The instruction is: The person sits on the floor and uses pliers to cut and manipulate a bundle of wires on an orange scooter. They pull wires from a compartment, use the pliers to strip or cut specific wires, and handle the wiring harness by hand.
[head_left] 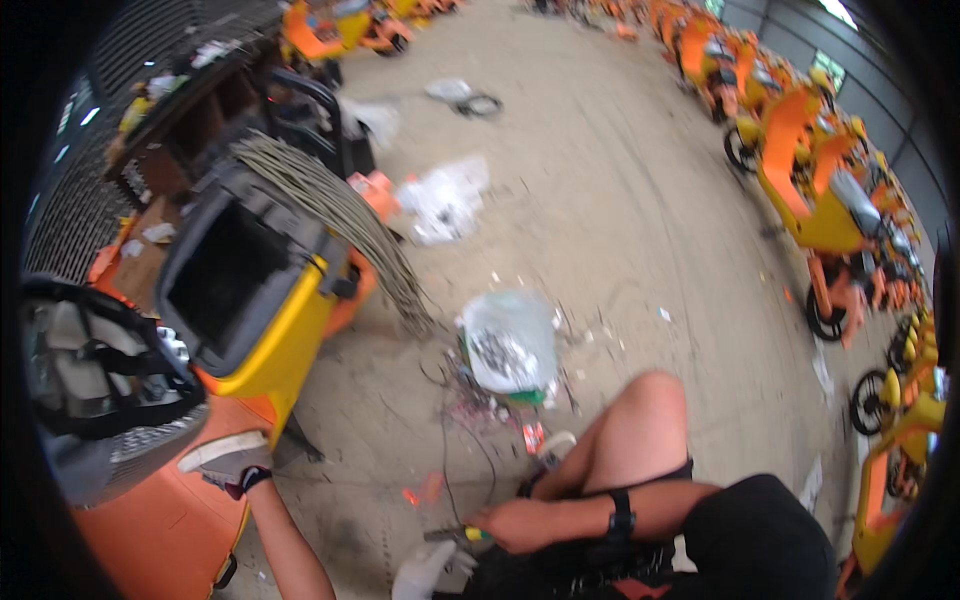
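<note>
Low in the middle, my bare right hand (512, 526), with a dark watch on the wrist, closes round a small hand tool (472, 534) with a yellow-green handle. The tool's greyish end points left; its exact kind is too blurred to tell. Just below that end, my left hand (422, 572) wears a whitish glove and has its fingers curled; whatever they hold is hidden. A thin dark cable (448, 484) runs over the floor down to the tool. Beyond it stands a clear plastic bag (512, 340) with silvery scraps inside, and small litter lies around its base.
At left, a yellow and orange vehicle (290, 350) carries a grey open bin (232, 285) and a bundle of long cables (330, 215). My left shoe (232, 458) rests on its orange floorboard. Orange and yellow vehicles (800, 180) line the right side. White plastic (445, 200) lies farther off.
</note>
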The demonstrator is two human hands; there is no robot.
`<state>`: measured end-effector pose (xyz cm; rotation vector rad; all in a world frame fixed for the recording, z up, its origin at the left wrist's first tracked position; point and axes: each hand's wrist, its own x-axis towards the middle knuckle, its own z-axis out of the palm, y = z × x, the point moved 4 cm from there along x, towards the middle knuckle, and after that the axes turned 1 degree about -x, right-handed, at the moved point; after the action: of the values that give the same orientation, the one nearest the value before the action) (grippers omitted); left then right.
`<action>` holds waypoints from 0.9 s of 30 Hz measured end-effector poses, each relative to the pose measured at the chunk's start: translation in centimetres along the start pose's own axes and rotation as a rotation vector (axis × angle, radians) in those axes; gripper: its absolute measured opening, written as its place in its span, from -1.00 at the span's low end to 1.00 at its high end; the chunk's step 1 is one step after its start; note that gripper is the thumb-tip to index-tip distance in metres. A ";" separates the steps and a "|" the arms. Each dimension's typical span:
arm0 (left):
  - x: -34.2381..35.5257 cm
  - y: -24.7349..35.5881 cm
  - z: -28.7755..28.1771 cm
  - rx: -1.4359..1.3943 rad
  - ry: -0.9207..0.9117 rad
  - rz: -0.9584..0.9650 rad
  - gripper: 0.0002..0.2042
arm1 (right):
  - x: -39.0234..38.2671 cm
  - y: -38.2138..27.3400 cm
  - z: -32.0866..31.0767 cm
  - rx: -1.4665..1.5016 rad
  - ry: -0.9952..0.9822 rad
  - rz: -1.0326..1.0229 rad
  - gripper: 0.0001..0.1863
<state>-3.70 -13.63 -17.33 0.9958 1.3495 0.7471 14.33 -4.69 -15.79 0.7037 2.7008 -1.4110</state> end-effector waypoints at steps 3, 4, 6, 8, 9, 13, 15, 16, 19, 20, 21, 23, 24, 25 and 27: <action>1.5 0.8 0.4 -0.371 -0.081 -0.133 -0.74 | -0.4 0.4 -1.3 -0.005 -0.005 0.083 -0.36; 1.9 0.9 0.8 -0.318 -0.023 -0.161 -0.72 | -0.8 0.6 -1.8 0.002 0.046 0.092 -0.35; 2.0 3.5 2.1 -0.305 -0.022 -0.167 -0.68 | -1.6 0.2 -2.7 0.092 0.042 0.164 -0.36; 2.2 3.0 2.3 -0.327 -0.033 -0.215 -0.68 | -1.9 0.3 -2.4 0.106 0.058 0.164 -0.36; 2.4 2.5 2.6 -0.368 -0.008 -0.240 -0.68 | -2.1 0.4 -2.4 0.107 0.068 0.168 -0.36; 2.4 1.0 2.9 -0.374 0.034 -0.202 -0.69 | -2.1 0.7 -2.1 0.038 0.096 0.180 -0.40; 2.4 1.2 3.3 -0.380 0.016 -0.209 -0.69 | -2.2 0.8 -1.8 -0.010 0.083 0.170 -0.42; 2.5 1.0 3.5 -0.381 0.003 -0.202 -0.69 | -2.4 0.9 -1.7 -0.031 0.073 0.167 -0.43; 2.8 0.0 3.5 -0.354 -0.019 -0.199 -0.70 | -2.4 1.1 -0.9 -0.023 0.055 0.163 -0.43; 3.0 -0.1 3.5 -0.321 -0.025 -0.202 -0.72 | -2.4 0.6 -1.0 -0.019 0.046 0.180 -0.44; 2.9 -0.4 3.3 -0.287 -0.031 -0.206 -0.73 | -2.5 0.3 -1.0 -0.001 0.040 0.187 -0.44; 2.9 -0.1 3.3 -0.365 -0.083 -0.130 -0.72 | -2.4 0.2 -1.4 0.025 0.044 0.202 -0.45; 3.0 -0.8 3.1 -0.421 -0.087 -0.142 -0.71 | -2.2 0.4 -1.4 0.033 0.048 0.196 -0.44; 3.1 -1.4 3.2 -0.482 -0.097 -0.156 -0.71 | -2.2 0.4 -1.5 0.062 0.025 0.186 -0.44; 2.8 -1.0 3.3 -0.812 -0.209 -0.172 -0.68 | -1.8 0.4 -1.9 0.124 -0.021 0.175 -0.43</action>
<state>-0.28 -12.01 -19.58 0.2932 0.8090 0.9188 16.44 -3.66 -14.55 0.9033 2.4820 -1.5420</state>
